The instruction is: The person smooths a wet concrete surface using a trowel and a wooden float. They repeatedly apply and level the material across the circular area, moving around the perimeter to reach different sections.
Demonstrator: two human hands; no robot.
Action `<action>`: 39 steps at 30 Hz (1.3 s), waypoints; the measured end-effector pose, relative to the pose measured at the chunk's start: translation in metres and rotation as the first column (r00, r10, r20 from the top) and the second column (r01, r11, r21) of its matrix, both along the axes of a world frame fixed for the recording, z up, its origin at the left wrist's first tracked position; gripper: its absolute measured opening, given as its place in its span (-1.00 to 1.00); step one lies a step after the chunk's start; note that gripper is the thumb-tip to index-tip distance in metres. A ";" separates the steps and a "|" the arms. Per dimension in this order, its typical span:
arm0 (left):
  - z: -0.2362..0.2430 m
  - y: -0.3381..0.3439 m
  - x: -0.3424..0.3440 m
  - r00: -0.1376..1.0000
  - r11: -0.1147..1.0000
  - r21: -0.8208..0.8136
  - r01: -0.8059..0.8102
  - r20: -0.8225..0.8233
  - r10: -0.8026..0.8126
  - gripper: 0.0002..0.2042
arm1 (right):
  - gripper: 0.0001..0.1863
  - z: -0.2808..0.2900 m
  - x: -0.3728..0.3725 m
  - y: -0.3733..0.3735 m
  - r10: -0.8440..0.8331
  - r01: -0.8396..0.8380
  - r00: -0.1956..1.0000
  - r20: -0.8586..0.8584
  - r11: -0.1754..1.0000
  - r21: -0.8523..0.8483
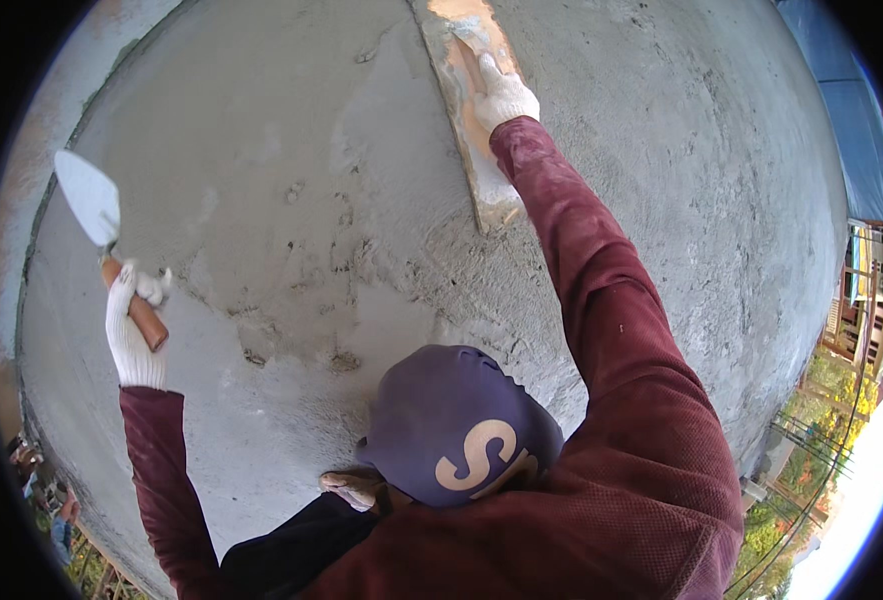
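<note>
My left hand (133, 315), in a white knit glove, is closed round the wooden handle of a pointing trowel (88, 195). Its pale, leaf-shaped blade points up and away, near the left edge of a grey cement-plastered wall (271, 130). Farther up and to the right, my right hand (506, 98), also gloved in white, grips a long wooden plastering float (456, 95). The float is smeared with cement and lies against the wall, tilted slightly from vertical. My glove covers part of its grip. Both arms wear maroon sleeves.
The plaster is rough and pitted mid-wall, smoother elsewhere. A paler strip (46, 165) borders it at left. A dark blue cap (451, 420) is between the arms, low in view. At right are a blue sheet (861, 130), a building (866, 285), wires and trees (831, 400).
</note>
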State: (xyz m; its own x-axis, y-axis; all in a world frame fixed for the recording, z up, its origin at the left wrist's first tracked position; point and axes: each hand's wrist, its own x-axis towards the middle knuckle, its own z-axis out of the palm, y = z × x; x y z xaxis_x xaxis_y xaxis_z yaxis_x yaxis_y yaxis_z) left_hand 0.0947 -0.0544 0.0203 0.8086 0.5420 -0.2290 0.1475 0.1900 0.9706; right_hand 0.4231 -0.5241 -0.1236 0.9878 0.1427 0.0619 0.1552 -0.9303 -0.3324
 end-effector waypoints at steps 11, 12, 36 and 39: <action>0.088 0.025 -0.148 0.837 0.819 0.306 -0.485 -0.110 0.536 -0.40 | -0.24 -0.001 -0.188 -0.065 0.091 -0.109 0.985 -0.147 0.986 -0.125; 0.094 0.046 -0.191 0.870 0.860 0.279 -0.426 -0.133 0.474 -0.42 | -0.23 -0.002 -0.153 -0.051 0.044 -0.062 0.990 -0.132 0.989 -0.138; 0.091 -0.024 -0.150 0.971 0.952 0.203 -0.229 -0.014 0.237 -0.46 | -0.33 0.036 -0.216 0.016 0.689 -0.735 0.631 -0.356 0.678 0.010; 0.070 -0.034 -0.146 0.963 0.957 0.220 -0.191 -0.148 0.226 -0.35 | -0.34 0.025 -0.249 -0.069 0.597 -0.689 0.682 -0.421 0.718 -0.097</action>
State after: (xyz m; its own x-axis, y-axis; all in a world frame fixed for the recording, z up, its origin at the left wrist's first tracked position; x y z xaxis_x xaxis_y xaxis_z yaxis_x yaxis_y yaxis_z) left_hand -0.0516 -0.0887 0.0906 0.6311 0.7435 -0.2214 0.2915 0.0373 0.9559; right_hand 0.1742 -0.5936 -0.0988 0.5911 0.7144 -0.3745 0.6653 -0.6943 -0.2745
